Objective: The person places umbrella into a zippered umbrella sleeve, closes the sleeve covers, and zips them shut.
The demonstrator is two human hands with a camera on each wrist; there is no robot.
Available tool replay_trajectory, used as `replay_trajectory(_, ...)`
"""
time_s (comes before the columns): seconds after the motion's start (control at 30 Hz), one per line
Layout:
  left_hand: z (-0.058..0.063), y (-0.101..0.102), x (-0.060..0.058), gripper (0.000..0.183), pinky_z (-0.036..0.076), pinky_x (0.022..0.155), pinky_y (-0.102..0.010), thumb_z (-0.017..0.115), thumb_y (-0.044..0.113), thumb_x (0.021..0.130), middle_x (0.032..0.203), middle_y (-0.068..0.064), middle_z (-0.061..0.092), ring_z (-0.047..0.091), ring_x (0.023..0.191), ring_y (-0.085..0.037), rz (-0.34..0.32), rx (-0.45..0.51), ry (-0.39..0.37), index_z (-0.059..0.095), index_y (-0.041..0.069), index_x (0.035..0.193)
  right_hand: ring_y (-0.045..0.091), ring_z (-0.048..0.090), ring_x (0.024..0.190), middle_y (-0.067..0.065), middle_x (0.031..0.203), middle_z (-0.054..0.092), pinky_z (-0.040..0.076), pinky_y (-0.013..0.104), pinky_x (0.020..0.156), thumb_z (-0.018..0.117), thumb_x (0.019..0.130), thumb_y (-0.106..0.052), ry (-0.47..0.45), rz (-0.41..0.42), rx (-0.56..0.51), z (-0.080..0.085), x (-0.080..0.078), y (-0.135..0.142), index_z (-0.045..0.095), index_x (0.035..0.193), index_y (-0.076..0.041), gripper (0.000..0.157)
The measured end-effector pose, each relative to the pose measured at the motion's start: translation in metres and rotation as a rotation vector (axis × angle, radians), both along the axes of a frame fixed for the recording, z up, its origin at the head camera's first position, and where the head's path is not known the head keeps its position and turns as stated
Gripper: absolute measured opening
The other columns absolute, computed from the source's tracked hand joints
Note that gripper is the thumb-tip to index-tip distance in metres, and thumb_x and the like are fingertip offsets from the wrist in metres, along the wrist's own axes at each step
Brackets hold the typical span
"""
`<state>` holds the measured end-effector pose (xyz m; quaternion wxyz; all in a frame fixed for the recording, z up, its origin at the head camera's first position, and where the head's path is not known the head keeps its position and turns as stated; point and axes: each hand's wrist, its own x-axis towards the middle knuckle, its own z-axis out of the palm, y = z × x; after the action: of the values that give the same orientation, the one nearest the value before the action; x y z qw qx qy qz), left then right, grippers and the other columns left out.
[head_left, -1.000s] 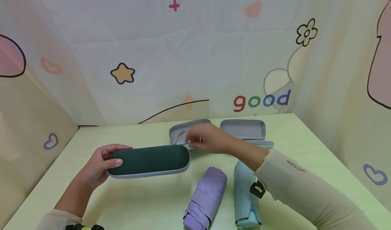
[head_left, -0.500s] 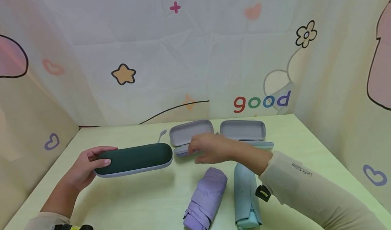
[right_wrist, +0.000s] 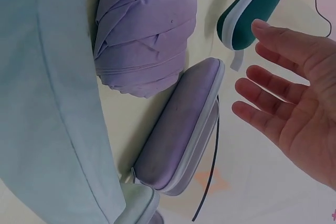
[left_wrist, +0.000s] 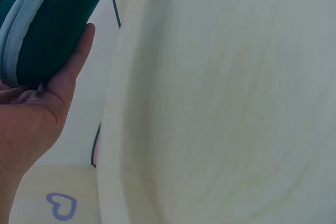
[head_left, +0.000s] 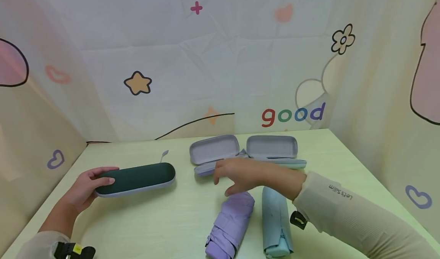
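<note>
My left hand [head_left: 82, 186] grips the left end of a dark green zip case [head_left: 137, 178] with a pale zip band, thumb on its top. The case is closed, held over the left of the table, with a grey strap [head_left: 164, 155] sticking up behind its right end. My right hand [head_left: 240, 175] hovers with loosely bent fingers and nothing in them, between an open purple zip case [head_left: 213, 149] and a folded purple umbrella [head_left: 231, 224]. The right wrist view shows that hand's palm [right_wrist: 310, 114] apart from the green case.
A second open zip case [head_left: 271, 146], light blue outside with a grey lining, stands at the back, partly behind my right forearm. A folded light blue umbrella [head_left: 276, 220] lies right of the purple one. A printed curtain [head_left: 172, 79] closes off the pale table [head_left: 144, 228] behind.
My left hand has carried the green case leftward. My right hand, earlier at the case's right end, has drawn away toward the near side, its fingers loosening. The strap now shows.
</note>
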<state>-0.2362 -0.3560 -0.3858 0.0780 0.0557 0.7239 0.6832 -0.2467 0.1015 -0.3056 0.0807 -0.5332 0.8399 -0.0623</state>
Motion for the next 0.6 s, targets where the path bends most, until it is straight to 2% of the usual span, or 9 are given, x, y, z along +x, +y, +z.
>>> replay_trajectory(0.07, -0.005, -0.004, -0.003, 0.031, 0.055, 0.079, -0.026, 0.058, 0.003, 0.095, 0.11, 0.009, 0.06, 0.063, 0.095, -0.011, -0.014, -0.011, -0.022, 0.073, 0.025, 0.111, 0.016, 0.057, 0.101, 0.0, 0.108, 0.058, 0.047, 0.027, 0.089, 0.08, 0.081, -0.016, -0.002, 0.01, 0.006, -0.002, 0.0, 0.0, 0.066, 0.109, -0.011, 0.032)
replay_trajectory(0.13, -0.009, -0.009, -0.006, 0.029, 0.054, 0.081, -0.027, 0.059, 0.006, 0.095, 0.112, 0.008, 0.059, 0.062, 0.097, -0.011, -0.033, -0.064, -0.038, 0.071, 0.022, 0.115, 0.016, 0.057, 0.102, 0.0, 0.108, 0.058, 0.046, 0.027, 0.09, 0.08, 0.081, -0.016, 0.002, 0.025, 0.01, -0.004, 0.0, 0.0, 0.066, 0.109, -0.011, 0.032)
replay_trajectory(0.23, -0.009, -0.01, -0.01, 0.034, 0.052, 0.085, -0.029, 0.064, 0.009, 0.092, 0.123, -0.002, 0.057, 0.057, 0.105, -0.016, -0.067, -0.237, -0.056, 0.064, 0.009, 0.126, 0.016, 0.056, 0.104, -0.001, 0.109, 0.058, 0.045, 0.027, 0.092, 0.08, 0.081, -0.017, -0.018, 0.025, 0.028, -0.007, 0.002, 0.0, 0.066, 0.11, -0.011, 0.032)
replay_trajectory(0.33, -0.002, -0.004, -0.01, 0.048, 0.05, 0.089, -0.035, 0.067, 0.01, 0.088, 0.131, -0.017, 0.054, 0.054, 0.111, -0.024, -0.094, -0.437, -0.034, 0.055, -0.004, 0.132, 0.014, 0.055, 0.106, -0.001, 0.11, 0.058, 0.045, 0.026, 0.094, 0.08, 0.081, -0.016, -0.046, 0.002, 0.043, -0.01, 0.004, 0.0, 0.067, 0.11, -0.011, 0.032)
replay_trajectory(0.4, 0.004, 0.002, -0.01, 0.05, 0.049, 0.091, -0.04, 0.067, 0.009, 0.088, 0.133, -0.025, 0.052, 0.054, 0.112, -0.03, -0.107, -0.538, -0.003, 0.053, -0.007, 0.133, 0.013, 0.055, 0.106, -0.001, 0.111, 0.058, 0.045, 0.026, 0.094, 0.08, 0.081, -0.016, -0.057, -0.016, 0.055, -0.011, 0.005, -0.001, 0.067, 0.111, -0.011, 0.032)
replay_trajectory(0.5, 0.014, 0.009, -0.011, 0.046, 0.049, 0.09, -0.046, 0.064, 0.008, 0.088, 0.129, -0.024, 0.056, 0.055, 0.111, -0.033, -0.115, -0.662, 0.052, 0.056, -0.006, 0.13, 0.013, 0.055, 0.107, -0.001, 0.111, 0.058, 0.045, 0.026, 0.094, 0.079, 0.081, -0.014, -0.054, -0.021, 0.071, -0.012, 0.006, -0.002, 0.067, 0.111, -0.01, 0.033)
replay_trajectory(0.6, 0.021, 0.019, -0.013, 0.042, 0.049, 0.089, -0.049, 0.062, 0.007, 0.087, 0.124, -0.022, 0.059, 0.056, 0.109, -0.034, -0.114, -0.747, 0.099, 0.059, -0.005, 0.127, 0.013, 0.055, 0.106, -0.001, 0.111, 0.058, 0.045, 0.025, 0.092, 0.079, 0.08, -0.012, -0.044, -0.019, 0.094, -0.014, 0.009, -0.004, 0.067, 0.112, -0.01, 0.035)
